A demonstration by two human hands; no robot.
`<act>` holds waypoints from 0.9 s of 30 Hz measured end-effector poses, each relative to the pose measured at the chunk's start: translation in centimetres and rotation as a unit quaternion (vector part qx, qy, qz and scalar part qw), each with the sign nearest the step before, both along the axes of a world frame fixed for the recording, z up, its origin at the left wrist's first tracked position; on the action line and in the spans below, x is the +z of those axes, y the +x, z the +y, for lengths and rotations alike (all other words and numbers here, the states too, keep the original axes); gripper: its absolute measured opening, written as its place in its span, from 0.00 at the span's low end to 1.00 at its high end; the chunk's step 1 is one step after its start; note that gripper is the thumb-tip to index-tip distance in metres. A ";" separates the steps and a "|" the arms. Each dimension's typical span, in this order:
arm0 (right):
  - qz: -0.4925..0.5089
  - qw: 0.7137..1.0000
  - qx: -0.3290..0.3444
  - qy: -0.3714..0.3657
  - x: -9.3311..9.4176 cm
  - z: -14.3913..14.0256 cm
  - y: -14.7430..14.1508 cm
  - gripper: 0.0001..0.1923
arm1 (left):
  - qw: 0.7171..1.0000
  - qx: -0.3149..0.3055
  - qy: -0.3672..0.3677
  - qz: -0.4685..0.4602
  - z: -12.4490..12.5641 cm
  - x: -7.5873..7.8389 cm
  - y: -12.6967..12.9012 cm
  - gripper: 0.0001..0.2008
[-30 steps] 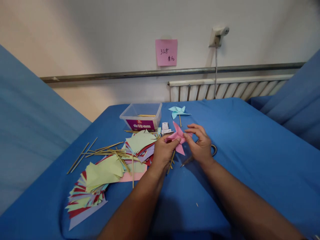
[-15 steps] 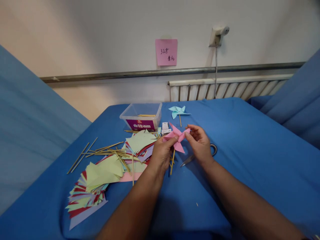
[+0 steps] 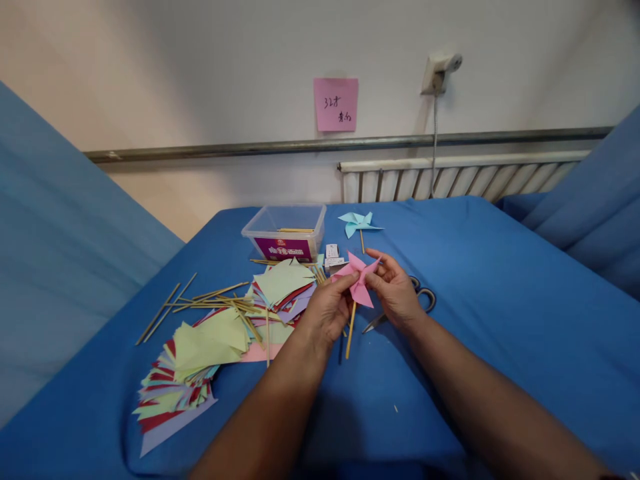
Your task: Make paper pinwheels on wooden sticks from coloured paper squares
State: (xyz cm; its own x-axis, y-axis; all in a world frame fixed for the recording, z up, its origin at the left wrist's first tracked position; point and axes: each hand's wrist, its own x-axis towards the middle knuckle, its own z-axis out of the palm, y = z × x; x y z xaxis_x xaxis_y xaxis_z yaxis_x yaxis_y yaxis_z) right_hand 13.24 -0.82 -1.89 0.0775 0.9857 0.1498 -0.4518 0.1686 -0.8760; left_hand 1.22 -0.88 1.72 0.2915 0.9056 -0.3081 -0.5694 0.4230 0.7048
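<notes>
Two hands are on one pink pinwheel [image 3: 358,279], lifted just off the blue-covered bench [image 3: 480,287], and the picture has shifted in the last second. A second ago the paper wheel sat lower, pressed between both palms with its stick mostly hidden; now the wooden stick [image 3: 351,321] hangs plainly below the wheel, slanting down toward the cloth, and the wheel has risen a little. The left hand [image 3: 327,308] has its grip closed on the wheel's left edge, thumb and fingertips pinching the paper. The right hand [image 3: 396,288] is closed too, its fingertips pinching the wheel's right blade near the centre, where earlier it cupped the paper more loosely. That reads, as a judgement, like paper and stick being joined: the wheel now looks mounted rather than loose. Just behind the right hand lie the scissors [image 3: 423,298], more exposed than before. Farther back a finished pale blue pinwheel [image 3: 356,222] rests on the cloth, beside a clear plastic box [image 3: 286,231]. To the left spread the stacks of coloured paper squares [image 3: 200,360] and scattered wooden sticks [image 3: 200,300], unchanged. A pink note [image 3: 335,104] is stuck on the wall.
</notes>
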 end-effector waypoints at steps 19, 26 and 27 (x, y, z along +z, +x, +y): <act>0.031 0.999 -0.003 -0.010 0.7 -0.5 0.4 0.11 | 0.999 0.000 0.050 0.020 0.0 -0.2 0.1 0.08; 0.029 0.999 -0.017 0.004 0.5 -0.3 0.7 0.11 | 0.996 0.013 0.076 0.040 -0.1 0.1 0.1 0.10; 0.031 0.999 -0.025 0.002 0.4 -0.2 0.7 0.12 | 0.996 0.015 0.075 0.042 0.0 0.1 0.1 0.11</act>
